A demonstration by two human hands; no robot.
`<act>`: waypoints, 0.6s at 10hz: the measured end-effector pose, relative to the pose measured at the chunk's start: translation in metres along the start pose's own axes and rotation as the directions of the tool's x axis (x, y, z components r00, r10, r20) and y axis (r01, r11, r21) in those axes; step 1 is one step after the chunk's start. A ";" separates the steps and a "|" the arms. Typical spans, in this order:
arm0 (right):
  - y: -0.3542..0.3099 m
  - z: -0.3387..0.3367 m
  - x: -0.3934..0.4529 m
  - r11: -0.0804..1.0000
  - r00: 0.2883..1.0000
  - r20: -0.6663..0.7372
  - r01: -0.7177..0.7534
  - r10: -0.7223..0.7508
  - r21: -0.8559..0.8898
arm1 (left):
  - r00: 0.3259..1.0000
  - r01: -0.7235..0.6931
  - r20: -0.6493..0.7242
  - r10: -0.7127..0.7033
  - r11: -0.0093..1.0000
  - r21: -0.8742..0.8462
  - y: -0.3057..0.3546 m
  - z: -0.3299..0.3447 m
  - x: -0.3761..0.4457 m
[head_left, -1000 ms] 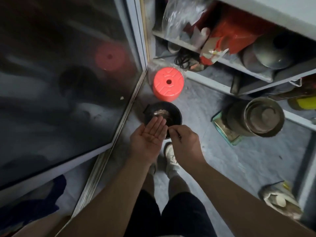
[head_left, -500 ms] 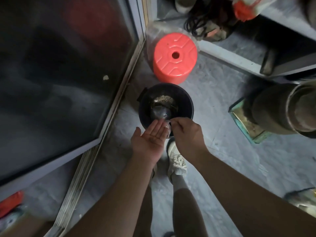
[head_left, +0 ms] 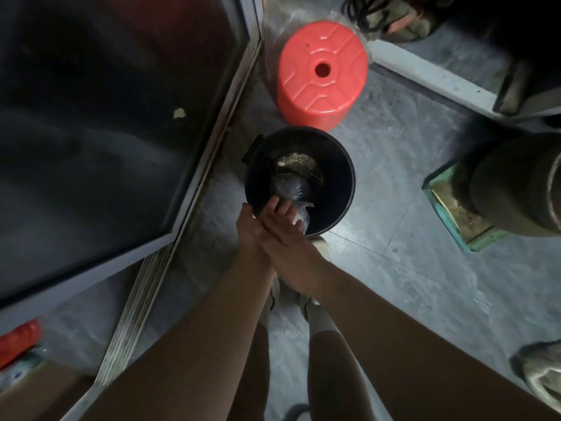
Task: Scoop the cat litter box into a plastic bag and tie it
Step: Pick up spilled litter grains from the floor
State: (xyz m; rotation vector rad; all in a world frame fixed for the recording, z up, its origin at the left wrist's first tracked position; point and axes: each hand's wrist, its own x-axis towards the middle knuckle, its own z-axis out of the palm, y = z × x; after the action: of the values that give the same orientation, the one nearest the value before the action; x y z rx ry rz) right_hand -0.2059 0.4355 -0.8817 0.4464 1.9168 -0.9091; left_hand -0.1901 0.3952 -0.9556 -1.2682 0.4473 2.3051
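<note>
Hands: right hand (head_left: 282, 235) is laid flat over left hand (head_left: 247, 232), palms pressed together, nothing gripped | plastic bag (head_left: 293, 189) is seen inside black bucket (head_left: 340, 177) | bucket is stood on floor (head_left: 394, 208) beside red stool (head_left: 321, 71)

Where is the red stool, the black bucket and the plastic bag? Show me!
red stool (head_left: 323, 56): head view, on its flat top.
black bucket (head_left: 340, 189): head view, on its inner wall.
plastic bag (head_left: 290, 186): head view, on the clear film inside the bucket.
</note>
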 end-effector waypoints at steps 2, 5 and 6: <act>0.034 -0.043 0.031 0.968 0.970 0.121 0.226 -0.212 -0.113 | 0.987 0.066 -0.133 -0.087 0.985 -0.159 0.012 0.041 -0.015; 0.022 -0.070 0.050 0.960 0.958 0.060 0.280 -0.279 -0.006 | 0.997 0.040 -0.071 -0.038 0.999 0.028 0.022 0.070 -0.024; 0.015 -0.086 0.053 0.984 0.995 -0.073 0.079 -0.068 0.159 | 0.999 -0.043 -0.010 0.043 0.997 0.069 0.022 0.069 -0.025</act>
State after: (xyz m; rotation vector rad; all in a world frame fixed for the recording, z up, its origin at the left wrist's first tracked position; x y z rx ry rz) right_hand -0.2746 0.5067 -0.9090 0.5105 1.9388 -1.1163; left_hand -0.2380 0.4045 -0.8970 -1.2505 0.5581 2.2982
